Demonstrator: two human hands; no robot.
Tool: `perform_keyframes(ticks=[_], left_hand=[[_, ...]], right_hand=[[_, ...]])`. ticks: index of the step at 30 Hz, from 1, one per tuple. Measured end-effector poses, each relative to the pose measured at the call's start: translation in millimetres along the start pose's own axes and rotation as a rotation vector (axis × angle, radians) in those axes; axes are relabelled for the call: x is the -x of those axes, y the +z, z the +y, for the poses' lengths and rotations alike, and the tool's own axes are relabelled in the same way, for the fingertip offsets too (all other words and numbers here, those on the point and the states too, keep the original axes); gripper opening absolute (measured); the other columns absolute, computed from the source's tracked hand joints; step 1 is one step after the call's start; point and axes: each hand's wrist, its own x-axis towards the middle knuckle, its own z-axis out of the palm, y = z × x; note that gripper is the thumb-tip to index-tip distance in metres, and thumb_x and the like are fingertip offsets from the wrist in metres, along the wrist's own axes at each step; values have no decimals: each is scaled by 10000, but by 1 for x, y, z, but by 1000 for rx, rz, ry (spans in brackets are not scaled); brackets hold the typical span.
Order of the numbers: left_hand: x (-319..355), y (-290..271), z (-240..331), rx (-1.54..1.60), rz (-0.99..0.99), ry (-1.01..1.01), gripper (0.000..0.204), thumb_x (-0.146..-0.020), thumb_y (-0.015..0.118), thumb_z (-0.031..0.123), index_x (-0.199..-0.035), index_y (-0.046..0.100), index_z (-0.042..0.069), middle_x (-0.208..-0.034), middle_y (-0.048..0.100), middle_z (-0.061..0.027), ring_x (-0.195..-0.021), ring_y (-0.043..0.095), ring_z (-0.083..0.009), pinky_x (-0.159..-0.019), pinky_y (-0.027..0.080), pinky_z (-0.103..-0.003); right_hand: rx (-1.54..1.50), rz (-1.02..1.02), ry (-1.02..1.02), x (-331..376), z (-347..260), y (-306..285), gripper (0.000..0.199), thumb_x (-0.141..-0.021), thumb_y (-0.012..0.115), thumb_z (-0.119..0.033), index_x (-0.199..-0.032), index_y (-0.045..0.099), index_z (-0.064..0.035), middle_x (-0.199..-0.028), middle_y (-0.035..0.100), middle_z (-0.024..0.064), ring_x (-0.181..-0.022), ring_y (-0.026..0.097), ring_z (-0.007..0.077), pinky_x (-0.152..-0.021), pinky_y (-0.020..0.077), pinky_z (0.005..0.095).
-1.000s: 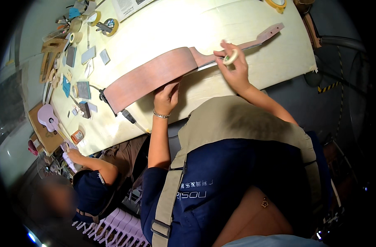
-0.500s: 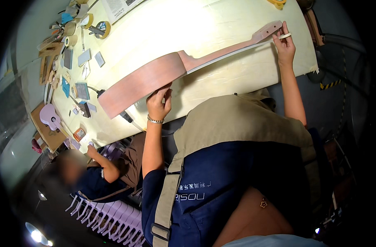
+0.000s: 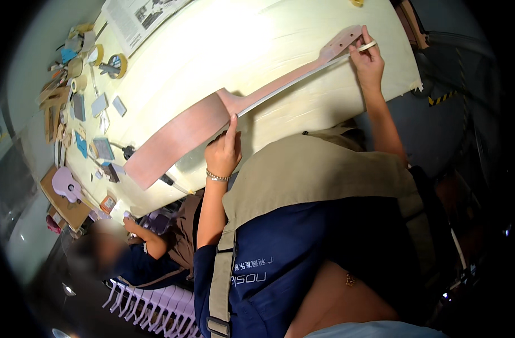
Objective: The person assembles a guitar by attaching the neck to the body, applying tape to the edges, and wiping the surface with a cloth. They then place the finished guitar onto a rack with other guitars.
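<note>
A long pinkish wooden guitar neck blank (image 3: pixel 184 132) lies slantwise on the pale table (image 3: pixel 257 45), its narrow headstock end at the upper right. My left hand (image 3: pixel 223 153) presses its index fingertip where the wide part narrows into the neck. My right hand (image 3: pixel 368 63) is at the headstock end and grips a small roll of pale masking tape (image 3: pixel 371 45). A thin strip of tape (image 3: pixel 291 85) runs along the neck's near edge between the two hands.
Another person (image 3: pixel 122 253) sits at the lower left by the table's near edge. Tape rolls (image 3: pixel 118 65), small blocks and tools crowd the table's left end, with a purple guitar-shaped cutout (image 3: pixel 66 183) and a printed sheet (image 3: pixel 139 17). A black cable (image 3: pixel 170 181) lies under the blank.
My right hand has slid along the neck to the headstock, drawing the tape out. My left hand has shifted from the wide part to the neck's base, index finger down.
</note>
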Motion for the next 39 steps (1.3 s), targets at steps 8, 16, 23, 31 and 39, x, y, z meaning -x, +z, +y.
perform_keyframes(ticks=[8, 16, 23, 31, 39], left_hand=[[-14, 1, 10, 12, 21, 63, 591, -732, 626, 40, -1286, 424, 27, -514, 446, -25, -408, 439, -168, -402, 386, -292], [-44, 10, 40, 34, -123, 57, 669, -727, 609, 53, -1348, 360, 79, -518, 462, -30, -378, 415, -155, -373, 364, -282], [-112, 51, 99, -41, -191, 201, 649, -714, 494, 62, -1340, 331, 5, -510, 478, -25, -359, 459, -136, -328, 367, -275], [-176, 35, 120, 144, 82, 327, 446, -718, 572, 83, -1164, 571, 60, -717, 580, -73, -543, 545, -186, -506, 455, -300], [-219, 65, 73, 1180, -860, -590, 283, -721, 692, 143, -943, 659, -30, -761, 642, -75, -624, 565, -108, -597, 444, -215]], right_hand=[[-22, -13, -18, 0, 2, -2, 572, -760, 632, 48, -1291, 433, -24, -1132, 435, 19, -888, 412, 90, -782, 383, 192], [38, -25, 58, 2, -8, -1, 559, -778, 586, 78, -1300, 414, -25, -1206, 415, 53, -1018, 434, 114, -901, 383, 226], [41, 7, 37, 2, -12, 1, 553, -756, 612, 62, -1277, 454, -32, -1170, 438, 48, -934, 453, 95, -812, 424, 217], [-2, 26, -10, -2, -7, 3, 530, -749, 609, 69, -1255, 468, -3, -1152, 446, 73, -965, 469, 117, -822, 437, 217], [-16, 21, -14, -4, -13, 8, 572, -751, 611, 72, -1288, 429, -5, -1141, 417, 40, -920, 409, 101, -810, 375, 197]])
